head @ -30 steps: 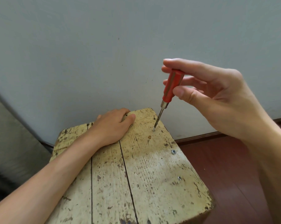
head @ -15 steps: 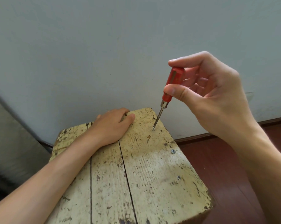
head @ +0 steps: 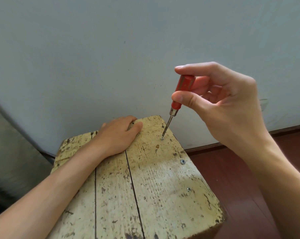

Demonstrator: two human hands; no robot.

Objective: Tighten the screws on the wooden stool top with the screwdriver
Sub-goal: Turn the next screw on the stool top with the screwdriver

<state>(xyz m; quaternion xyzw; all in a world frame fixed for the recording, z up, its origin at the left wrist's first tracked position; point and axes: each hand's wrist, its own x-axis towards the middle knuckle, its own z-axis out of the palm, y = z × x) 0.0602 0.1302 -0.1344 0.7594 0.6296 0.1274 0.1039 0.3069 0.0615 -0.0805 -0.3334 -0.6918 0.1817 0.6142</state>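
Note:
The wooden stool top (head: pixel 156 190) is made of worn, pale yellow planks. My right hand (head: pixel 221 107) grips the red handle of the screwdriver (head: pixel 181 91) between thumb and fingers. The screwdriver stands nearly upright, and its tip sits in a screw (head: pixel 162 138) near the far right corner. Two more screws (head: pixel 182 161) (head: pixel 188 189) lie along the right edge, nearer to me. My left hand (head: pixel 119 135) rests flat on the far edge of the stool top, fingers curled over that edge.
A pale grey wall (head: pixel 111 57) rises just behind the stool, with a dark skirting board (head: pixel 232 144) at its foot. Red-brown floor (head: pixel 240 178) lies to the right. A grey slanted surface (head: pixel 11 152) stands at the left.
My right hand has rotated on the handle: the fingers, stretched out over the top a second ago, are now curled around it. The screwdriver tip stays in the same screw. My left hand has not moved.

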